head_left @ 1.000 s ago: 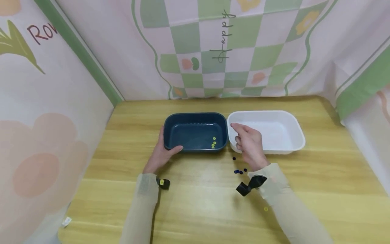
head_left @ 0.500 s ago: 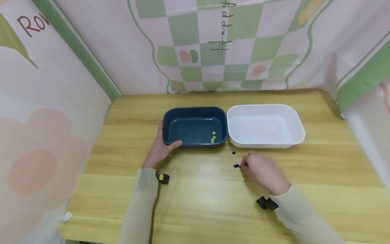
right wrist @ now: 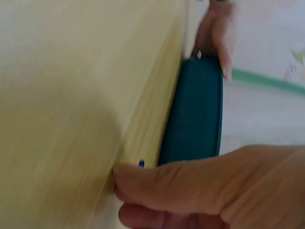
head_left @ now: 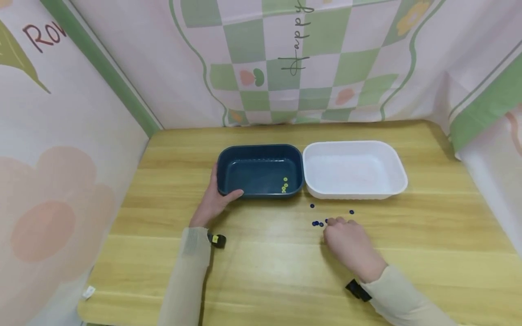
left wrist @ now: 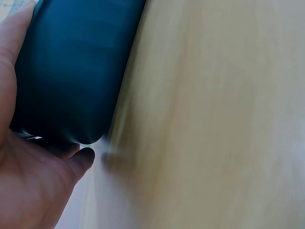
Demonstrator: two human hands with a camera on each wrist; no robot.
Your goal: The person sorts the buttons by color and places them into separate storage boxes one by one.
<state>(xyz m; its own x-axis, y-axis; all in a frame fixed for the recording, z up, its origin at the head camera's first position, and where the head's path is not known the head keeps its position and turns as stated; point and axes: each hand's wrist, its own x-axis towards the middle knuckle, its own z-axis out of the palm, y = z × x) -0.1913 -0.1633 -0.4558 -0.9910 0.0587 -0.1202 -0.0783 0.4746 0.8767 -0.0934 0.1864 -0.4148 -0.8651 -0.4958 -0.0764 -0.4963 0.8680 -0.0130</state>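
My left hand (head_left: 215, 199) grips the left end of a dark blue basin (head_left: 261, 196), thumb over the near rim and fingers along its side. Small yellow buttons (head_left: 286, 185) lie in that basin's right corner. Just in front of the basins, small dark blue buttons (head_left: 316, 222) lie loose on the table. My right hand (head_left: 351, 246) is down at the table beside them with curled fingers. In the right wrist view, its thumb (right wrist: 143, 183) and index finger come together at the table, but their tips hide whatever may be between them. One blue button (head_left: 351, 212) lies just beyond the knuckles.
A white basin (head_left: 355, 196) stands against the right end of the blue one. The wooden table (head_left: 261, 280) meets a patterned cloth (head_left: 281, 90) at the back. A small white scrap (head_left: 88, 292) lies near the table's left edge.
My right hand has come from above the white basin down to the table by the buttons, then shifted slightly nearer me, covering a yellow button there. My left hand keeps its grip.
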